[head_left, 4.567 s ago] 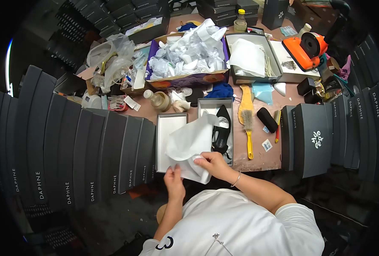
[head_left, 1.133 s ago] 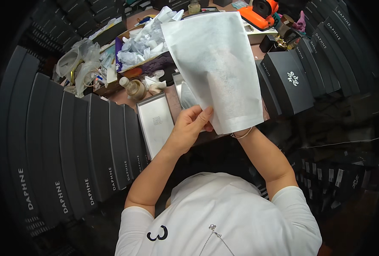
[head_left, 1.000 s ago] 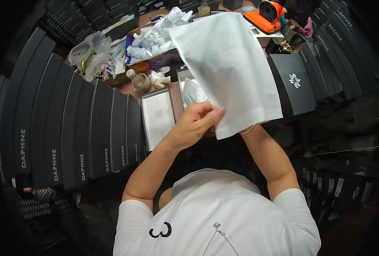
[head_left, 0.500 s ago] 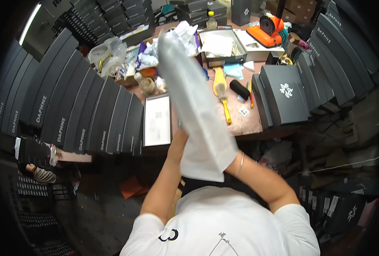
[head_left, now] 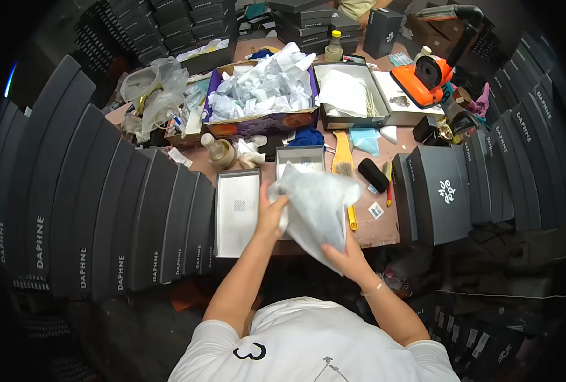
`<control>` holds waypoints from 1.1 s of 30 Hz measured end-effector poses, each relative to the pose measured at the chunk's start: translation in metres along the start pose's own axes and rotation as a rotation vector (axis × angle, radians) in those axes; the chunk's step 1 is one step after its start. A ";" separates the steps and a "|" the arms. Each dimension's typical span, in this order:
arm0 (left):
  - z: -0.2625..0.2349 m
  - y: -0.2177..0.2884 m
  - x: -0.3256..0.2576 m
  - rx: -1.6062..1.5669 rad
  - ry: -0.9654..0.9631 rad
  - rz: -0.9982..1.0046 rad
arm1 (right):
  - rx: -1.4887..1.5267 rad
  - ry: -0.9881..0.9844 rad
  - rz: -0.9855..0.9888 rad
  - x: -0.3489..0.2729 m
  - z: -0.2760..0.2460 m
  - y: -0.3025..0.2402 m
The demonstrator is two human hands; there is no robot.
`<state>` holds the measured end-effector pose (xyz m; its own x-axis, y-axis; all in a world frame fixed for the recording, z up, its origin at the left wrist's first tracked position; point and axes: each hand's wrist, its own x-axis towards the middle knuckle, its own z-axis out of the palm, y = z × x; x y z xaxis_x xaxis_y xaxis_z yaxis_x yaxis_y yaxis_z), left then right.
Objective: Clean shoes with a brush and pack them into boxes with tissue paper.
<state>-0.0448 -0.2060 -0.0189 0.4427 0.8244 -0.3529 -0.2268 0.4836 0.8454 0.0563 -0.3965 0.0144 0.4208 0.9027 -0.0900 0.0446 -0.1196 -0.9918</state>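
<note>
A whitish, see-through dust bag [head_left: 318, 204] bulges in front of me, folded shorter; what fills it is hidden. My left hand [head_left: 272, 213] grips its left side, fingers curled around the material. At the lower right corner my right hand [head_left: 348, 258] pinches the bag with the thumb on top. Behind the bag lies a grey box part with a white inside [head_left: 300, 156], partly covered by it. Just left of my left hand is another shallow, white-lined box part [head_left: 237, 223] with a small printed square on it.
Dark shoe boxes stand in rows at left [head_left: 114, 210] and right [head_left: 445, 191]. Farther back are a purple carton [head_left: 264, 120] of crumpled white paper, a grey box of sheets and sticks [head_left: 353, 118], and an orange tool [head_left: 423, 79]. A brush [head_left: 343, 153] and black case [head_left: 373, 175] lie nearby.
The bag, held long and upright and blurred before, is now lower and bunched over the box part. Both hands have shifted, the right one now gripping its lower corner.
</note>
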 end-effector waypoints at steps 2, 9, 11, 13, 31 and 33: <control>0.024 -0.035 0.046 -0.164 -0.052 -0.041 | -0.485 0.125 -0.006 0.057 0.008 0.017; -0.036 -0.088 0.059 0.710 -0.301 0.082 | -0.998 0.078 0.274 0.138 0.028 0.092; -0.047 -0.048 0.037 1.257 -0.594 0.505 | -1.087 0.201 0.015 0.142 0.029 0.075; -0.053 -0.041 0.028 1.559 -0.801 0.686 | -1.218 0.167 -0.081 0.146 0.027 0.076; -0.112 0.021 -0.060 1.039 -0.012 0.157 | -0.140 0.040 0.243 0.049 -0.067 0.099; -0.095 0.051 -0.095 0.557 -0.113 0.017 | -0.049 -0.012 0.201 0.046 -0.071 0.080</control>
<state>-0.1813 -0.2317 0.0200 0.5403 0.7791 -0.3180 0.2438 0.2167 0.9453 0.1435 -0.3936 -0.0624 0.4149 0.8635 -0.2868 0.0053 -0.3175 -0.9482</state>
